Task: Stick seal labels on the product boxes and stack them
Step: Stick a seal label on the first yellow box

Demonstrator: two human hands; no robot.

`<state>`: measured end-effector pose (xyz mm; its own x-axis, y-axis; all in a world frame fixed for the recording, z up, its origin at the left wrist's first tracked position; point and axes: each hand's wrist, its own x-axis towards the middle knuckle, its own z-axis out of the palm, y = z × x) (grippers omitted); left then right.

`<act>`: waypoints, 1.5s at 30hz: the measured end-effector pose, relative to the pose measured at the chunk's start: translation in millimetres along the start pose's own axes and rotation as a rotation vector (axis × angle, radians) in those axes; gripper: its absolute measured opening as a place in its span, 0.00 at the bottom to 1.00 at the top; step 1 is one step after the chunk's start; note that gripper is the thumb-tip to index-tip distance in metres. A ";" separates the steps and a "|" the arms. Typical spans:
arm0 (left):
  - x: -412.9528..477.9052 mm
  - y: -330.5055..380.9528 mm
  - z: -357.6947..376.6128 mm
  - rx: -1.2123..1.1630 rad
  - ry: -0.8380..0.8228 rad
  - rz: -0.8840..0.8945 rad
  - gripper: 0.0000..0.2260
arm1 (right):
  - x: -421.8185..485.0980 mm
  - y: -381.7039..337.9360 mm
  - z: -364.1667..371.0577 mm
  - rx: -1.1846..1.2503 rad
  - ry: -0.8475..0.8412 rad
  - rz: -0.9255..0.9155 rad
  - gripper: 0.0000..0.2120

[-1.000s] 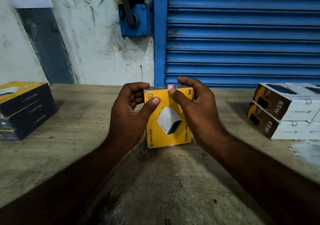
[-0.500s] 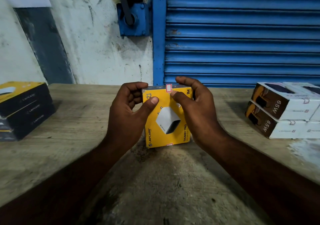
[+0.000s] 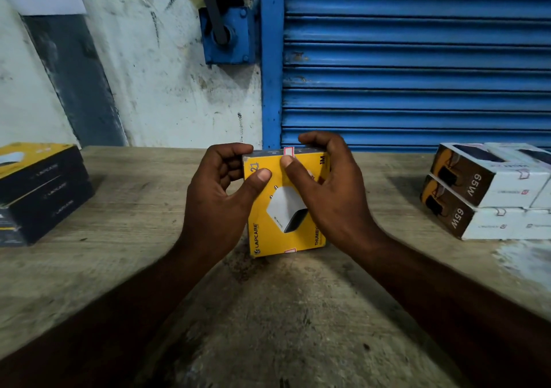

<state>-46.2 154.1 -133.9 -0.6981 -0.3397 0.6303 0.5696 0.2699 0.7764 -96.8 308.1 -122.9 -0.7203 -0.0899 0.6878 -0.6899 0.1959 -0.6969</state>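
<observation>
A blue roller shutter (image 3: 417, 59) fills the far right of the room. Beside it is a scuffed, pale wall (image 3: 149, 89) with a blue bracket box (image 3: 228, 35) bolted on. In front runs a worn wooden table (image 3: 119, 268), its surface stained dark near the person.

Two stacks sit on the table, well apart. At the left edge is a pile of dark-sided boxes (image 3: 41, 190) with a yellow top. At the right is a pile of white and brown boxes (image 3: 489, 190) with small red-edged seals on their sides.

Between the stacks, straight ahead of the person, is the yellow box (image 3: 277, 232). It is propped up with its printed face tilted towards the camera and its lower edge at or just above the table. Its slightly longer side runs up and away from the person.

The left hand (image 3: 220, 196) grips the box's left edge, with the fingers curled behind and the thumb flat on the front. The right hand (image 3: 331, 190) wraps over the top right corner.

The seal label (image 3: 288, 151) folds over the middle of the top edge, between the two hands. The right thumb (image 3: 290, 166) presses on its lower flap, so that hand is the one doing the sealing. A second seal (image 3: 290, 250) shows at the bottom edge.

The box looks ready to stack once this seal is rubbed down. The matching pile is on the left, so the left hand is probably the nearer one to carry it.
</observation>
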 end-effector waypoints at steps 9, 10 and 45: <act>0.5 -0.5 2.2 0.053 0.038 -0.039 0.13 | 7.3 2.2 -12.8 0.197 -0.125 0.084 0.11; 0.7 0.2 4.3 0.059 0.056 -0.052 0.14 | 6.2 1.4 -13.0 0.209 -0.123 0.070 0.11; -10.0 4.8 14.4 -0.007 0.005 -0.034 0.17 | -4.5 -6.6 -8.8 0.082 -0.026 -0.164 0.16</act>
<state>-42.7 171.8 -136.4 -0.7152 -0.3527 0.6034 0.5485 0.2518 0.7974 -88.4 315.8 -119.6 -0.5985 -0.1394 0.7889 -0.8011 0.0962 -0.5907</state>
